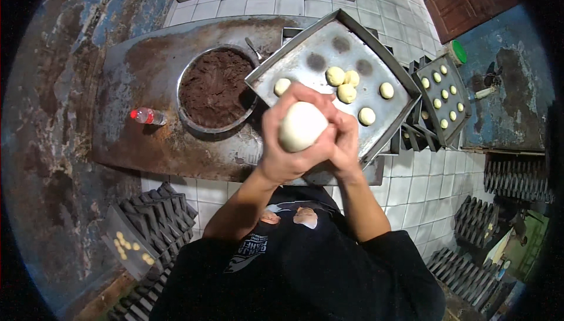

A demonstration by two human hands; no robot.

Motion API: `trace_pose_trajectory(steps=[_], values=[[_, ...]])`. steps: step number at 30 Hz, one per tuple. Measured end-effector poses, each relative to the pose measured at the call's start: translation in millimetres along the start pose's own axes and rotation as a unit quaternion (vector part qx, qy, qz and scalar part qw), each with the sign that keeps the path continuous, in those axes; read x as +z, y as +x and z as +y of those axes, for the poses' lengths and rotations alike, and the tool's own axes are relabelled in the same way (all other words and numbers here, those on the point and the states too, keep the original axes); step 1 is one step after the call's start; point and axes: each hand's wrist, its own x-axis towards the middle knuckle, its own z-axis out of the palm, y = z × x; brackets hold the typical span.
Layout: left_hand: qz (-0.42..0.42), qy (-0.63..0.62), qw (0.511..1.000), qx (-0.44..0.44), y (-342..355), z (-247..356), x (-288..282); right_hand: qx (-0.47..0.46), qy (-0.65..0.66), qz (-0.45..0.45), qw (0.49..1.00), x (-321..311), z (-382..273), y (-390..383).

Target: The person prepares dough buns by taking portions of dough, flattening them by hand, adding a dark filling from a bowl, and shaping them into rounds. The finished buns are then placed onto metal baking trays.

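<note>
A smooth, pale dough ball [302,127] is held up in front of me above the table's near edge. My left hand [277,155] curls around it, fingers over its top and thumb below. Pressed against its right side, my right hand [345,140] has its fingers closed, and what lies between the two palms is hidden. Just beyond my hands, a metal tray [376,80] carries several small dough balls [347,93], three of them touching. To the left stands a metal bowl [183,109] filled with dark brown paste [214,86].
A clear bottle with a red cap [150,116] lies or stands left of the bowl on the worn table [138,74]. A spoon-like tool [254,48] rests behind the bowl. Another tray of dough balls [432,89] sits at the right, and stacked trays [155,221] are at lower left.
</note>
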Motion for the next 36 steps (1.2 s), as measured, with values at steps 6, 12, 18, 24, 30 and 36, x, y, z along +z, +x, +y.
trace_pose_trajectory(steps=[6,12,18,24,30,36], values=[[-0.025,-0.089,0.993,-0.074,4,4,17,0.01,-0.149,-0.059,0.987,-13,-41,7],[0.08,0.178,0.978,-0.078,18,-43,-10,0.222,-0.284,-0.113,0.926,-44,-63,37],[0.039,0.3,0.946,-0.119,26,-85,-22,0.1,-0.313,-0.107,0.939,-63,-56,78],[0.014,0.349,0.93,-0.113,35,-119,-37,0.101,-0.385,-0.117,0.91,-74,-34,100],[-0.043,0.406,0.897,-0.169,48,-144,-66,0.192,-0.316,-0.103,0.923,-114,9,136],[0.034,0.474,0.861,-0.181,28,-159,-116,0.08,-0.612,-0.187,0.764,-193,91,208]])
